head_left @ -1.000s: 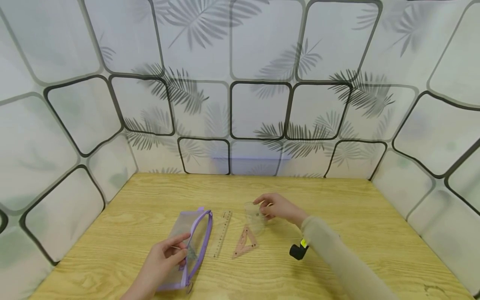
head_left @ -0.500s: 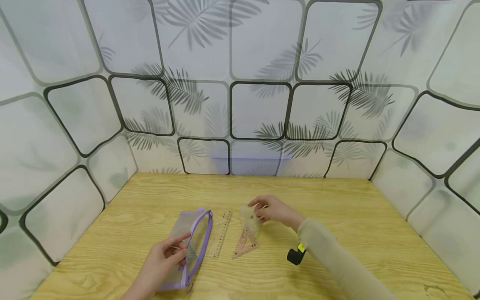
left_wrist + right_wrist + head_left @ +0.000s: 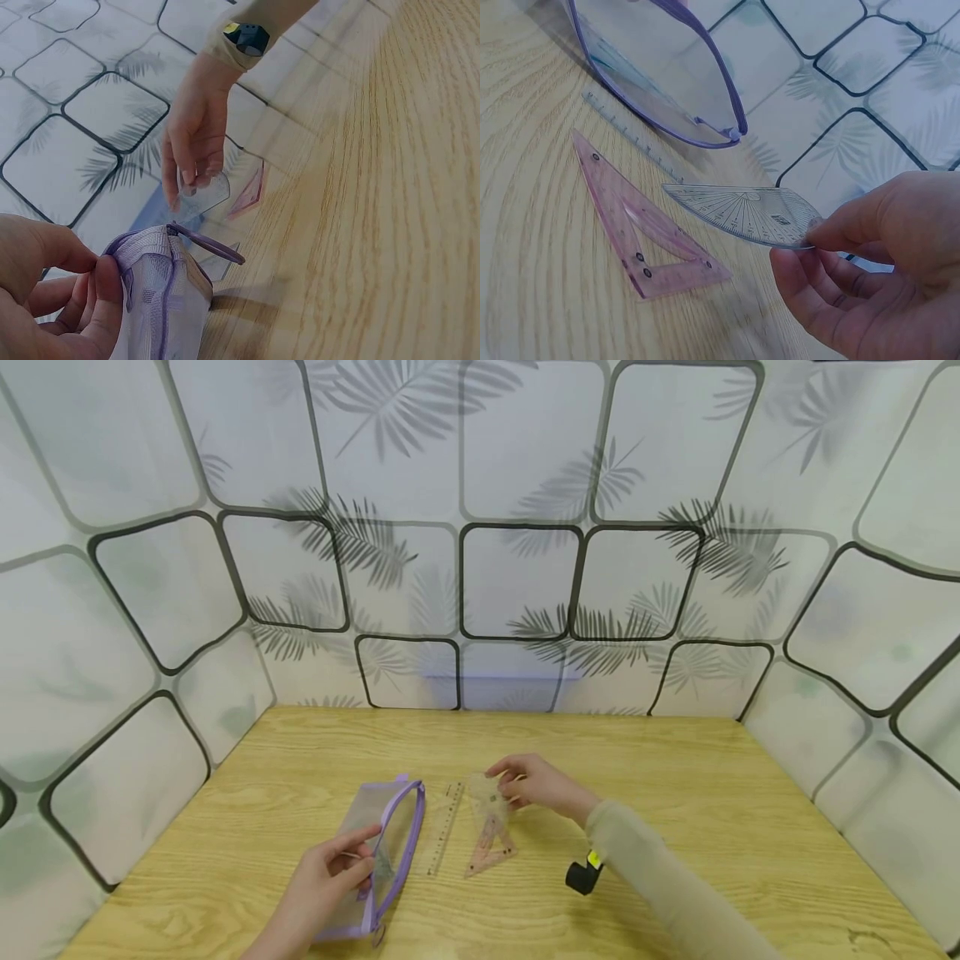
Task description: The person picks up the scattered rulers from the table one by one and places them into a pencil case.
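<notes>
Head view: the left hand [image 3: 326,877] pinches the purple-edged pouch [image 3: 411,852]. Just right of the pouch lies a ruler [image 3: 446,828]; farther right, the right hand [image 3: 536,784] pinches the clear protractor [image 3: 483,796].

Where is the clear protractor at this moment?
In the right wrist view, the protractor is near mid-frame, pinched by the right hand, to the upper right of the pink set square.

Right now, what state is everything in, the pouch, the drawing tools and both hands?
Purple pouch: mouth gaping open
Protractor: held by its edge, apparently off the table
Clear ruler: lying flat on the table
Pink set square: lying flat
Left hand: pinching the pouch's rim
Right hand: pinching the protractor
</notes>
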Available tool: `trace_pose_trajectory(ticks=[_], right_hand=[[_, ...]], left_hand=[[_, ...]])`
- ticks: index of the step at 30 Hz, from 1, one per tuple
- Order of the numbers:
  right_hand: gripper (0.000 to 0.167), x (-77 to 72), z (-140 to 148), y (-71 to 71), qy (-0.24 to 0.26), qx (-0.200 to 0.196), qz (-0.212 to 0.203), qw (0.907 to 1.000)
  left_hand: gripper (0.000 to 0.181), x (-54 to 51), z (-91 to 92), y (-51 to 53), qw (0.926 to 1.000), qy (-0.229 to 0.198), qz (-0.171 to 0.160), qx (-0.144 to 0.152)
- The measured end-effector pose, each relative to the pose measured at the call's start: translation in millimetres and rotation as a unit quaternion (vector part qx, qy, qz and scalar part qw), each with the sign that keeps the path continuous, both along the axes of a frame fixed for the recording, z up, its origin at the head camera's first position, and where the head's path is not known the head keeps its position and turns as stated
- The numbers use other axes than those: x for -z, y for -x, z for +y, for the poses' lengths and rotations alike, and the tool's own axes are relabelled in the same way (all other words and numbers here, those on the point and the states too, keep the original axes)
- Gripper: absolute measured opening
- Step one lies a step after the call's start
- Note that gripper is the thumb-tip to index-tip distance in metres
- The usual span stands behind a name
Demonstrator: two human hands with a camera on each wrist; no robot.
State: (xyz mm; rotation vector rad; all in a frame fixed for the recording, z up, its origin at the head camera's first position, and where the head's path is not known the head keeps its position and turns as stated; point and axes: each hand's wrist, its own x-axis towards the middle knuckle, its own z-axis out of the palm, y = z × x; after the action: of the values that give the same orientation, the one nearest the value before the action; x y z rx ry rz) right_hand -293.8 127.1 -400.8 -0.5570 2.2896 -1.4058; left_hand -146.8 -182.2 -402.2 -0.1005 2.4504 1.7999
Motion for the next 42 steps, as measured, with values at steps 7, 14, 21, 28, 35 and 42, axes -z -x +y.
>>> trace_pose_trajectory(ticks=[7, 14, 21, 28, 35, 42], right_hand=[[0.034, -3.4, -8.0, -4.0, 0.005, -0.009, -0.003, 0.9999], [0.033, -3.8, -16.0, -7.0, -0.016, -0.005, 0.004, 0.9999], [0.032, -2.4, -24.8, -11.9, -0.012, -0.014, 0.005, 0.9998], [0.032, 0.3, -31.1, -15.1, 0.000, -0.025, 0.004, 0.9997], [0.033, -1.1, -35.5, -16.1, -0.002, -0.029, -0.002, 0.9996], [0.034, -1.8, -42.3, -17.9, 0.010, -0.038, -0.011, 0.9992]], left_hand=[[0.046, -0.7, -0.5, -0.4, 1.0000, -0.004, 0.004, 0.007], [0.046, -0.3, -1.7, -0.7, 0.9999, -0.006, 0.005, 0.009], [0.046, 0.0, -1.5, -1.2, 0.9999, -0.002, 0.007, 0.009], [0.044, -0.8, 1.1, -0.4, 1.0000, -0.001, 0.003, -0.007], [0.044, -1.7, 1.4, -0.6, 1.0000, 0.003, 0.007, 0.000], [0.045, -1.3, 1.5, -0.9, 1.0000, 0.004, 0.005, 0.001]])
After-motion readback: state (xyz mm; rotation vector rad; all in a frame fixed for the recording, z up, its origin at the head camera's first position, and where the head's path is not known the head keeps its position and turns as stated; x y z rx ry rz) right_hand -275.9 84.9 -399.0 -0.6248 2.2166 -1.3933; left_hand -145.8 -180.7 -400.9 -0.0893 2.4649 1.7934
